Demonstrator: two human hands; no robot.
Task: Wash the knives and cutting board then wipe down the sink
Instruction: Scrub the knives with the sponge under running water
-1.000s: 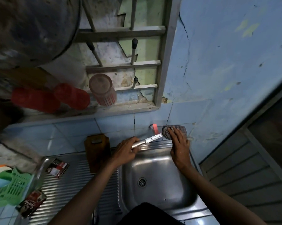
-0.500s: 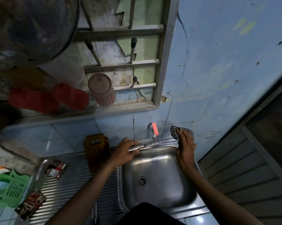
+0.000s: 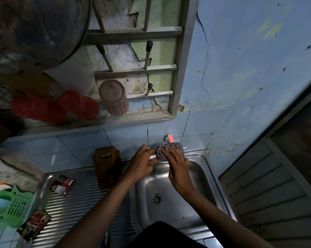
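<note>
Over the back rim of the steel sink (image 3: 201,192), my left hand (image 3: 142,162) grips the knife (image 3: 152,156) by its metal handle. My right hand (image 3: 178,169) holds a checked cloth (image 3: 166,151) bunched round the blade, which is hidden inside it. The two hands nearly touch. A dark wooden cutting board (image 3: 107,167) leans upright against the tiled wall, just left of the basin on the drainboard.
A tap with a red handle (image 3: 170,138) juts from the wall right behind the cloth. Two sachets (image 3: 62,185) lie on the ribbed drainboard (image 3: 83,208). A green basket (image 3: 13,206) sits at far left. Cups (image 3: 113,97) hang on the wall rack above.
My right hand brought the cloth left from the sink's back right corner and wrapped it round the blade. The left hand kept hold of the handle.
</note>
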